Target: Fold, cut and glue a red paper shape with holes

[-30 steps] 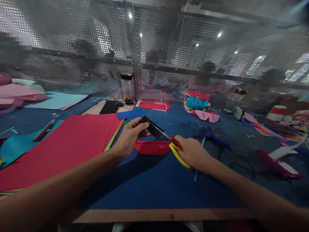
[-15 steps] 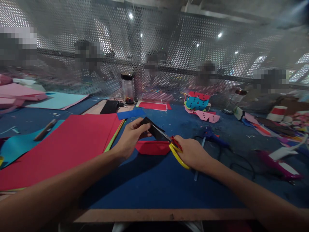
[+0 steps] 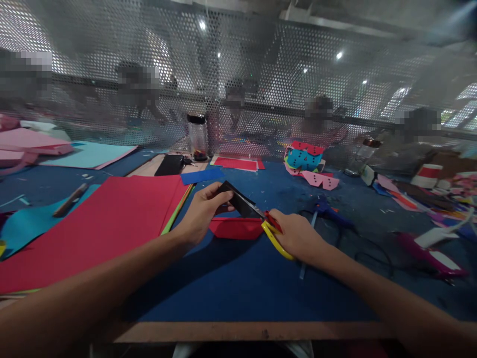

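Between thumb and fingers, my left hand (image 3: 201, 211) pinches a piece of black paper (image 3: 242, 205) above the table. My right hand (image 3: 298, 236) is closed round the handles of a pair of scissors (image 3: 276, 243), one handle yellow and one red. The scissor blades lie along the black paper, with the paper between them. Just below the black paper a folded red paper piece (image 3: 236, 228) lies on the blue table mat (image 3: 231, 293).
Large red sheets (image 3: 112, 219) lie to the left. A blue glue gun (image 3: 331, 211) with a glue stick and a magenta tool (image 3: 432, 256) lie to the right. Behind stand a lidded jar (image 3: 197, 136), a black phone (image 3: 169, 165) and dotted paper shapes (image 3: 303, 159), before a perforated metal screen (image 3: 257, 64).
Both hands stay almost in place. The scissors have shifted very slightly against the black paper. People beyond the screen have moved a little.
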`<act>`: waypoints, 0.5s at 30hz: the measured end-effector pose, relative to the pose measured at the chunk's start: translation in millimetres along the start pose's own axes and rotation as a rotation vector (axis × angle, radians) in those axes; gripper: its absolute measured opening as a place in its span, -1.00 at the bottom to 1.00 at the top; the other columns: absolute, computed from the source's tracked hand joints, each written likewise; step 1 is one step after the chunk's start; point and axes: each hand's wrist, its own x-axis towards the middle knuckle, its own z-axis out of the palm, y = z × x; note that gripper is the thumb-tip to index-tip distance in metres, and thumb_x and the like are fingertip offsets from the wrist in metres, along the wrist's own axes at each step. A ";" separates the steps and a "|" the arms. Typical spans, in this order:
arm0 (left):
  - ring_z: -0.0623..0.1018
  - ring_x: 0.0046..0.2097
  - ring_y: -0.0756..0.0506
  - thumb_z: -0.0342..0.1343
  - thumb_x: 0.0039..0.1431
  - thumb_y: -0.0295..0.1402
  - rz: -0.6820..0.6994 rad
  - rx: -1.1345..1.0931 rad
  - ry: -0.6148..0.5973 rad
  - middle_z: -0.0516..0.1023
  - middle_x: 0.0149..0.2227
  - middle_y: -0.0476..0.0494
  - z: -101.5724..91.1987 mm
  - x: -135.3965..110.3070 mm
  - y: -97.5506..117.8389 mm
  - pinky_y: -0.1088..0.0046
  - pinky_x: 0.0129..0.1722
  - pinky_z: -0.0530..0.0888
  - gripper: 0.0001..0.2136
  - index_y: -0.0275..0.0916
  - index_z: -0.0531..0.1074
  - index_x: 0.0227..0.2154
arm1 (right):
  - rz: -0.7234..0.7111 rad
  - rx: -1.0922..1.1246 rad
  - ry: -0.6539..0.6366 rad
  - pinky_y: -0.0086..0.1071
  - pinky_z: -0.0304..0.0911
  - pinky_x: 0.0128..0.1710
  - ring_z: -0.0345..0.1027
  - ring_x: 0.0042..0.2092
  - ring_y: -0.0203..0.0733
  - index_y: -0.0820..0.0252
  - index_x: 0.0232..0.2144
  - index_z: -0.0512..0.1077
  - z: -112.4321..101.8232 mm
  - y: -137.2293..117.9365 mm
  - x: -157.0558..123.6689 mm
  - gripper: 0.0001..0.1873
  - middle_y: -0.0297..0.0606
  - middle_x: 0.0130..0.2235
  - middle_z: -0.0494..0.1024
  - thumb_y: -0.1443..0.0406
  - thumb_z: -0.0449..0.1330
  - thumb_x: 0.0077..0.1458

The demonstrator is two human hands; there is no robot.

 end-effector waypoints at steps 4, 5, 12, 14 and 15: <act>0.52 -0.26 -0.04 0.28 0.11 -0.31 -0.002 -0.002 -0.003 0.57 -0.26 -0.08 0.1 -0.2 -1.1 0.40 -0.20 0.50 -0.89 -0.24 0.56 -0.34 | -0.009 0.019 0.010 -0.34 -0.13 -0.45 0.52 -0.33 -0.07 0.16 -0.13 0.37 0.5 -0.2 0.1 -0.70 -0.15 -0.29 0.65 0.08 0.01 0.32; 0.52 -0.27 -0.03 0.28 0.11 -0.32 -0.002 -0.003 -0.008 0.57 -0.27 -0.07 0.1 -0.3 -1.7 0.40 -0.21 0.50 -0.89 -0.24 0.56 -0.35 | -0.007 0.020 0.007 -0.34 -0.13 -0.45 0.52 -0.33 -0.07 0.16 -0.12 0.36 0.5 -0.4 0.1 -0.69 -0.15 -0.29 0.65 0.08 0.01 0.32; 0.51 -0.30 -0.03 0.28 0.11 -0.31 -0.006 0.000 -0.025 0.55 -0.31 -0.04 0.5 -1.3 -2.8 0.41 -0.22 0.49 -0.90 -0.23 0.56 -0.37 | -0.023 0.019 0.005 -0.33 -0.12 -0.44 0.54 -0.31 -0.05 0.16 -0.12 0.35 1.2 -0.7 -0.3 -0.70 -0.14 -0.28 0.65 0.09 -0.01 0.33; 0.50 -0.30 -0.03 0.28 0.11 -0.31 -0.008 0.001 -0.023 0.54 -0.31 -0.04 0.6 -1.7 -2.4 0.41 -0.22 0.49 -0.89 -0.23 0.55 -0.37 | -0.021 0.012 0.003 -0.33 -0.13 -0.44 0.54 -0.30 -0.05 0.16 -0.12 0.35 1.8 -0.5 -0.1 -0.72 -0.14 -0.28 0.66 0.11 0.00 0.32; 0.50 -0.30 -0.03 0.29 0.10 -0.31 -0.009 0.001 -0.021 0.53 -0.31 -0.04 0.7 -1.8 -2.4 0.41 -0.22 0.49 -0.89 -0.24 0.55 -0.38 | -0.018 0.008 0.002 -0.33 -0.13 -0.44 0.54 -0.30 -0.05 0.16 -0.12 0.35 2.1 -0.4 0.1 -0.73 -0.14 -0.28 0.66 0.13 0.00 0.32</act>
